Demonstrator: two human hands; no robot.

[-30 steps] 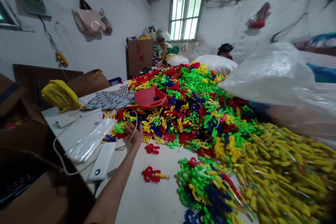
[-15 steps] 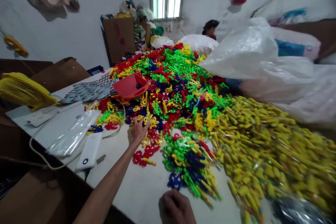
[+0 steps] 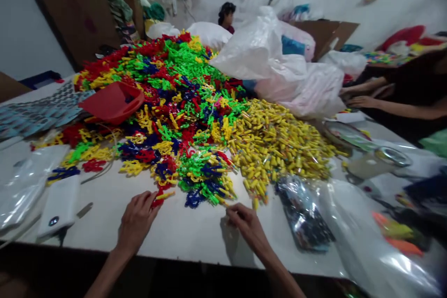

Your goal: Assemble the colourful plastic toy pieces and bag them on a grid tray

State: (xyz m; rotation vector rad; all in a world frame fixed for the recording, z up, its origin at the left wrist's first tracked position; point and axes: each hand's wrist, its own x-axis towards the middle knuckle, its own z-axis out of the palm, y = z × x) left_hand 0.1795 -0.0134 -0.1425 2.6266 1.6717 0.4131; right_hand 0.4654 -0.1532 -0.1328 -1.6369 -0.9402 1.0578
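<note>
My left hand (image 3: 138,216) is closed on a red plastic piece (image 3: 159,200) with a small yellow stick (image 3: 168,195) lying against it, just above the white table. My right hand (image 3: 244,219) is pinched near the table; a tiny tip shows at its fingers, too small to name. Between and beyond the hands lies a cluster of green, blue and yellow plastic pieces (image 3: 204,174) with yellow sticks at its near edge. Behind it rises a large heap of tangled coloured plastic pieces (image 3: 181,65). To its right spreads a pile of yellow sticks (image 3: 282,142).
A red scoop (image 3: 113,102) rests on the heap's left side. A white box-shaped device (image 3: 60,207) and clear plastic bags (image 3: 30,181) lie at left. At right are a dark shiny packet (image 3: 303,214), a tape roll (image 3: 393,156) and a co-worker's arms (image 3: 394,104). Another person sits behind.
The view has swung right. My left hand has come back from the heap toward me and now holds a red piece. My right hand has moved forward to the cluster's near edge.
</note>
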